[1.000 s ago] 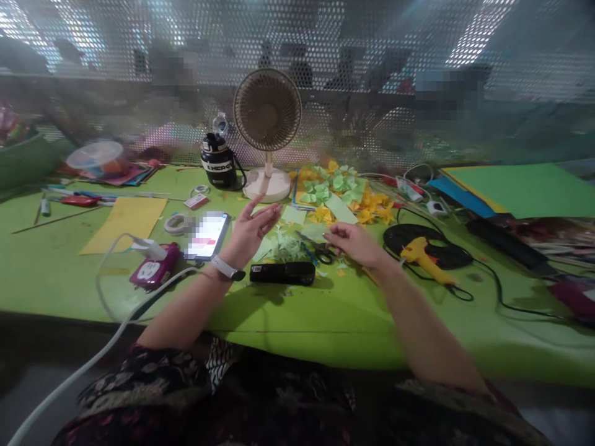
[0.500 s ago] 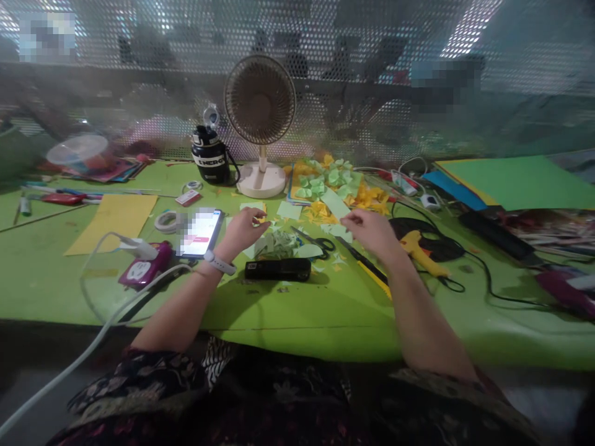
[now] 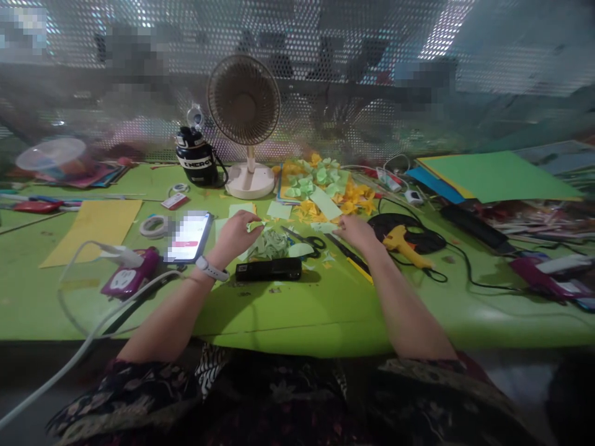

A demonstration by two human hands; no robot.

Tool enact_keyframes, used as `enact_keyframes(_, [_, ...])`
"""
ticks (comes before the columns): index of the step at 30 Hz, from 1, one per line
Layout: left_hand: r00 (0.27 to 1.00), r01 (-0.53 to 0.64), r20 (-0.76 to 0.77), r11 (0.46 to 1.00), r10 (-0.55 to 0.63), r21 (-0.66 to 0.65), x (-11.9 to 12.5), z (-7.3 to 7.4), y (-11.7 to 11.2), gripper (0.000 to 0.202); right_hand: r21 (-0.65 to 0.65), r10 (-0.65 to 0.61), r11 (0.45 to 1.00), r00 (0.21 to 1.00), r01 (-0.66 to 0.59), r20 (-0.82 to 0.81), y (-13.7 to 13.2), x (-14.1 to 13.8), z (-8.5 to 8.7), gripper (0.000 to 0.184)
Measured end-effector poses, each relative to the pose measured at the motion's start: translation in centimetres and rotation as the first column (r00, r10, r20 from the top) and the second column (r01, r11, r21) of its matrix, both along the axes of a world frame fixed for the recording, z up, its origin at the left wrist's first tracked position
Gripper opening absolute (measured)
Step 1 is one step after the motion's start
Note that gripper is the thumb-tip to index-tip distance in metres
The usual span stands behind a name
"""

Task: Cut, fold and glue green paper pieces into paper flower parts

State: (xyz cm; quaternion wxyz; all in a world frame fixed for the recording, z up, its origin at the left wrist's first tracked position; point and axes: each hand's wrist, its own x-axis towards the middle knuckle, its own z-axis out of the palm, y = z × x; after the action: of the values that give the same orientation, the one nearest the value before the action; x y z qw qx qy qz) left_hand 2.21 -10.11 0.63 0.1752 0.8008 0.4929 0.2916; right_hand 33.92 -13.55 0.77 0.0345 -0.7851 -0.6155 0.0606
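Note:
My left hand [image 3: 235, 235], with a white watch at the wrist, is curled in a pinch beside a heap of cut green paper scraps [image 3: 267, 246]. What lies between its fingertips is too small to make out. The fingers of my right hand [image 3: 357, 231] are drawn together at the right end of a pale green paper piece [image 3: 324, 227]. Whether they grip it is unclear. Between the hands lie black-handled scissors [image 3: 312, 241], and a black stapler [image 3: 268, 270] is nearer to me. A yellow and black cutter knife [image 3: 356, 260] lies below my right hand.
Folded green and yellow paper flowers [image 3: 320, 179] are piled ahead, right of a fan [image 3: 251, 179] and a black bottle [image 3: 195, 162]. At left are a phone [image 3: 188, 237], tape roll [image 3: 153, 226] and purple power socket [image 3: 130, 272]. A yellow glue gun [image 3: 408, 248] with cable lies right.
The view has turned slightly right. Both my hands have come lower, the left closer to the scraps and the right closer to the pale green paper piece.

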Motion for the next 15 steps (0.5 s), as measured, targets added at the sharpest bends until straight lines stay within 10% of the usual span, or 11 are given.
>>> enact_keyframes(15, [1.0, 0.025, 0.017, 0.999, -0.026, 0.03, 0.11, 0.16, -0.26, 0.026, 0.099, -0.022, 0.994, 0.982, 0.042, -0.189, 0.09, 0.66, 0.61, 0.013])
